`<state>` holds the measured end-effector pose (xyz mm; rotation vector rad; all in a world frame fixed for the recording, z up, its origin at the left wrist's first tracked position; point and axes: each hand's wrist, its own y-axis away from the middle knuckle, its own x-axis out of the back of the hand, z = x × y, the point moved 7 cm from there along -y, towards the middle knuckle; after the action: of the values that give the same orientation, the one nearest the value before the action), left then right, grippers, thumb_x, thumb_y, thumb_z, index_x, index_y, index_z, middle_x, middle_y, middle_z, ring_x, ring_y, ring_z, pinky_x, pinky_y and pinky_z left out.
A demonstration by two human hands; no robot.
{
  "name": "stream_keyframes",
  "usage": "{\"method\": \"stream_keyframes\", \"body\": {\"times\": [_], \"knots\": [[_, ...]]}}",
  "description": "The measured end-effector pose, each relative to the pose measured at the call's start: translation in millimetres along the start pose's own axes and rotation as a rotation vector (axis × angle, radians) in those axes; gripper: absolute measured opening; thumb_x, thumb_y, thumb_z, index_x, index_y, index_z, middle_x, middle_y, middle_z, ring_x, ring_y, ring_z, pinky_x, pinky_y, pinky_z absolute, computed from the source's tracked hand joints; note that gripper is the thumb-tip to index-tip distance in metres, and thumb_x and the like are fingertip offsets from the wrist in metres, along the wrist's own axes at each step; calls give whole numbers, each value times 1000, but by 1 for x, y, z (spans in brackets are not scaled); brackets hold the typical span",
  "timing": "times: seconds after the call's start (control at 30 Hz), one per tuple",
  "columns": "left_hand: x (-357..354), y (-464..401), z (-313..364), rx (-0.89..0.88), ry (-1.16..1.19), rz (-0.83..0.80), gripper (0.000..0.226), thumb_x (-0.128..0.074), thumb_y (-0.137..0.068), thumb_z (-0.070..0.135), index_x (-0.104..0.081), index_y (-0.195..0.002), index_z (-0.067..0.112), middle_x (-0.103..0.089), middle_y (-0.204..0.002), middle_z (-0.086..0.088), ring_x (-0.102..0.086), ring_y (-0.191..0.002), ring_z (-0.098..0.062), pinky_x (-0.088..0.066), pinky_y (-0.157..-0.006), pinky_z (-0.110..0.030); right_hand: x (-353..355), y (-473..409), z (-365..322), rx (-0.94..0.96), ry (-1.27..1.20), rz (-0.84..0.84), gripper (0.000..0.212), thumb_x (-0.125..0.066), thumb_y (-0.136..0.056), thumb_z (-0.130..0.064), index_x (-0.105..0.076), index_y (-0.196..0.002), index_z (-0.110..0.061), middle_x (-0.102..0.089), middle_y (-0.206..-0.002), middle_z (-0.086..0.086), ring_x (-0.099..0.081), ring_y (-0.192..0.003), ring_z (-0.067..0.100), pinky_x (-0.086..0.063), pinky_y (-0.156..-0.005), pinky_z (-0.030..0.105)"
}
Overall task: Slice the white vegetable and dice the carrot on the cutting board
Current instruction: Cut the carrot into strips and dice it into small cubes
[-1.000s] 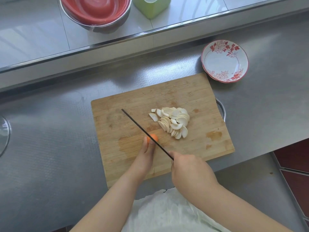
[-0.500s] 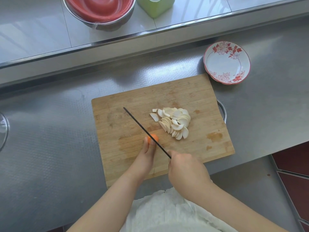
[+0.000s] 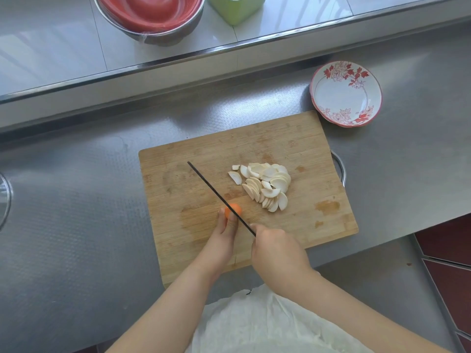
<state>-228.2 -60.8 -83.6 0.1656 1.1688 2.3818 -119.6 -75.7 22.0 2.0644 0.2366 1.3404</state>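
On the wooden cutting board (image 3: 293, 138), knife (image 3: 216, 193) edge set across the carrot (image 3: 234, 208).
My left hand (image 3: 225, 230) pins the carrot stub with curled fingertips; my right hand (image 3: 276, 253) is wrapped around the knife handle, blade angled up-left. White vegetable slices (image 3: 265, 186) lie heaped just right of the blade. Flowered bowl (image 3: 345, 93) sits on the steel counter (image 3: 76, 225) beyond the board's far right corner.

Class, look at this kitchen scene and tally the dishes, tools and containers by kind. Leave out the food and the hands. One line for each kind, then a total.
Bowls: 2, the floral bowl and the steel bowl
Knives: 1, the knife
Cutting boards: 1, the cutting board
Green containers: 1, the green container
Total: 5
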Motion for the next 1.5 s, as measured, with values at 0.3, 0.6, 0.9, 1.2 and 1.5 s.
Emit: {"method": "stream_keyframes", "body": {"times": [0.3, 0.6, 0.9, 1.2, 1.5], "knots": [[0, -2, -1, -30, 1, 17, 86, -32, -75, 89, -19, -148, 46, -14, -157, 22, -9, -144, 1, -10, -119, -45, -8, -9, 1, -35, 12, -61, 39, -40, -96, -10, -49, -131, -21, -66, -101, 6, -63, -93, 27, -43, -61, 29], [-1, -4, -2, -33, 7, 25, 92, -32, -70, 92, -17, -148, 47, -13, -157, 21, -6, -144, 1, -9, -119, -45, -12, -16, -1, -73, 27, -104, 38, -40, -94, -7, -51, -129, -18, -64, -107, 8, -62, -97, 28, -42, -63, 30], [-1, -13, -11, -24, 74, 19, 92, -40, -70, 90, -22, -148, 45, -20, -157, 18, -20, -143, -4, -17, -118, -44, -14, -26, -6, -118, 62, -155, 20, -43, -93, -7, -54, -108, -11, -63, -107, 10, -63, -98, 28, -45, -67, 31], [-6, 3, 7, -30, 78, 30, 106, -36, -70, 87, -4, -154, 30, -7, -160, 15, -10, -144, -1, -10, -120, -36, -30, -49, -2, -149, 46, -170, 20, -42, -95, -6, -58, -106, -11, -64, -106, 8, -62, -98, 27, -43, -66, 30], [-3, 9, 14, -65, -22, 110, 75, -26, -93, 63, -4, -154, 26, -9, -159, 13, -10, -144, -3, -8, -110, -19, -43, -54, 6, -139, 15, -132, 17, -43, -97, -14, -54, -108, -11, -65, -104, 9, -63, -97, 28, -43, -65, 31]]}}
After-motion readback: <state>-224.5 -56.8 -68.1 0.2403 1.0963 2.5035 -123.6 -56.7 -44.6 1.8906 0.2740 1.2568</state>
